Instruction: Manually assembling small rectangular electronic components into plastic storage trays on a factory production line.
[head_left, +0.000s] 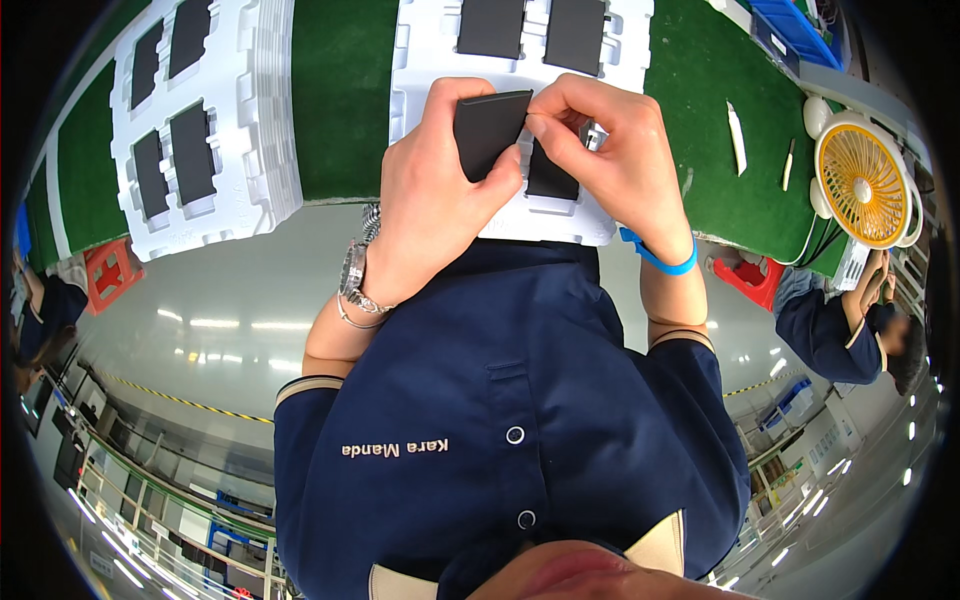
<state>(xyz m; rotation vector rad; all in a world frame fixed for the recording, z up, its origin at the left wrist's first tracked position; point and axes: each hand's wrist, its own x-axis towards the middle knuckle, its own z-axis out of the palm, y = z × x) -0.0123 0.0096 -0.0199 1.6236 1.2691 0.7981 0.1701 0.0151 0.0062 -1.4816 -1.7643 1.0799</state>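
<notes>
Your left fingers (pixel 503 178) hold a flat black four-sided piece (pixel 484 132); your right fingers (pixel 562 146) seem to pinch its edge. Next, go gently.

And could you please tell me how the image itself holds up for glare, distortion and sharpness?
Head view: fisheye distortion bends the green table toward the rim, with black corners; head view: lights glare as white streaks on the grey floor; head view: the left hand, right hand and flat black piece look reasonably sharp.
</notes>
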